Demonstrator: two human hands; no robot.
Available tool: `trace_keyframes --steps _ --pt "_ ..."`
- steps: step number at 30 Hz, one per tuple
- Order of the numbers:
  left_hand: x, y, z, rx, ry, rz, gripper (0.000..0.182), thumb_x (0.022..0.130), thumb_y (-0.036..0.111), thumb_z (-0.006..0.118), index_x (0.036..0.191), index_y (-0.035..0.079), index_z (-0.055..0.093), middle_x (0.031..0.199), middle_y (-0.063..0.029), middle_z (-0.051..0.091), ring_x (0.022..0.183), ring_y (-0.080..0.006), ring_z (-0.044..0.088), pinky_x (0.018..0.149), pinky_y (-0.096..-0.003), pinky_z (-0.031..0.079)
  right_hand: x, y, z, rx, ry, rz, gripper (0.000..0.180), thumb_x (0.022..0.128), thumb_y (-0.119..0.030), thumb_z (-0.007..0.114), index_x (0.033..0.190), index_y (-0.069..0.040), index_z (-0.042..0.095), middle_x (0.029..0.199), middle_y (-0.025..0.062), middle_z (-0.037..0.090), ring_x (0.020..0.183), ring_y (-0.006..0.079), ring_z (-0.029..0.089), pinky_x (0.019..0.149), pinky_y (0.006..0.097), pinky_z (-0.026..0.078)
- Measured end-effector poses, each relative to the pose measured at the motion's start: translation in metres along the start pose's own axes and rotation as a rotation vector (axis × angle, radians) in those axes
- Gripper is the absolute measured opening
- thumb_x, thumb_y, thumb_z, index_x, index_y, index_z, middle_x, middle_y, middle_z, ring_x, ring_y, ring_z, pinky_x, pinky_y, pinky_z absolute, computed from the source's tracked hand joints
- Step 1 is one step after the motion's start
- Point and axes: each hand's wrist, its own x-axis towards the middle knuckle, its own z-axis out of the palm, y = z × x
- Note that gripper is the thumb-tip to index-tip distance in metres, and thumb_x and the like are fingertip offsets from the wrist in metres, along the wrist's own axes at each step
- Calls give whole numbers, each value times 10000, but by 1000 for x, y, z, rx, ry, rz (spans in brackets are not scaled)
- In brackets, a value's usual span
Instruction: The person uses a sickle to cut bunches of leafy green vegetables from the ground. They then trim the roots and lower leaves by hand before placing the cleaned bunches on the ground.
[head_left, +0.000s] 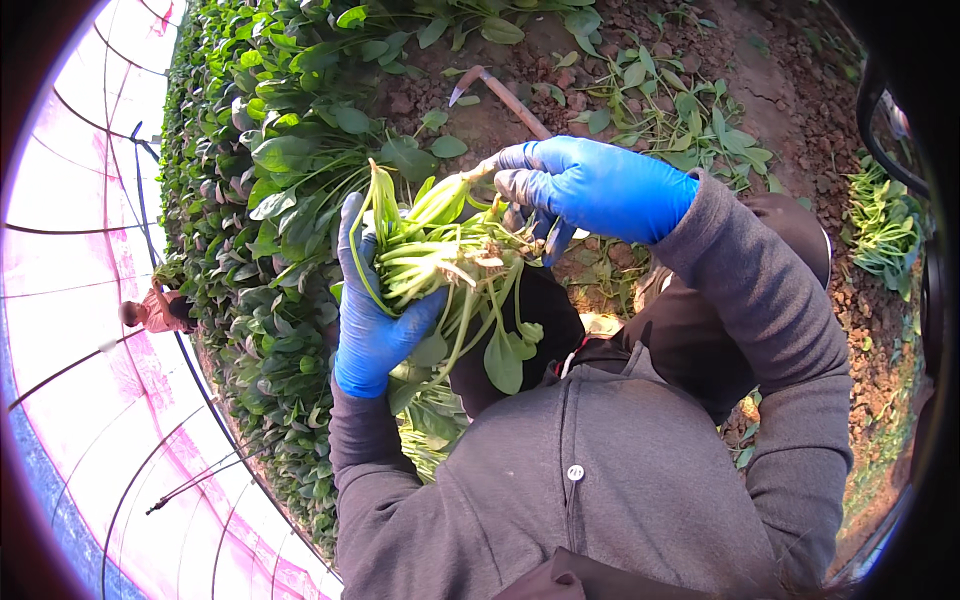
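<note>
My left hand, in a blue glove, is wrapped around a bunch of spinach with pale stems and trimmed root ends facing up and right. Some loose stems and leaves hang from the bunch toward my lap. My right hand, gloved in blue with soil-stained fingers, pinches the root end of one spinach plant at the bunch's upper right edge. Its lower fingers curl beside the other roots. Beyond my right hand, a small hand hoe with a wooden handle lies on the soil, its handle partly hidden by the glove.
Dense spinach plants grow along the left. Loose pulled leaves lie on bare soil at upper right. A spinach pile rests at far right. Another person is at far left, near the greenhouse film wall.
</note>
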Motion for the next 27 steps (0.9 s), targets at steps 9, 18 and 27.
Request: trace_keyframes --steps 9,18,27 --pt "10 -9 7 16 98 84 822 739 -44 628 1462 64 250 1241 -128 533 1100 -191 558 951 -325 458 -17 -18 -4 -601 479 -400 292 895 -53 596 1177 24 586 968 155 674 879 178 667 774 292 526" --pt "20 -6 23 1 216 0 571 770 2 686 1287 18 443 1116 -111 595 990 -158 594 884 -296 482 -4 -11 12 -666 449 -605 320 821 -149 718 1104 -26 639 957 114 639 867 244 635 800 332 520" --pt "16 5 17 -48 117 40 424 862 116 681 1228 12 494 1047 -83 632 933 -115 581 851 -286 476 11 -4 14 -316 347 -303 174 862 -123 694 973 5 660 864 56 645 814 95 598 742 255 497"
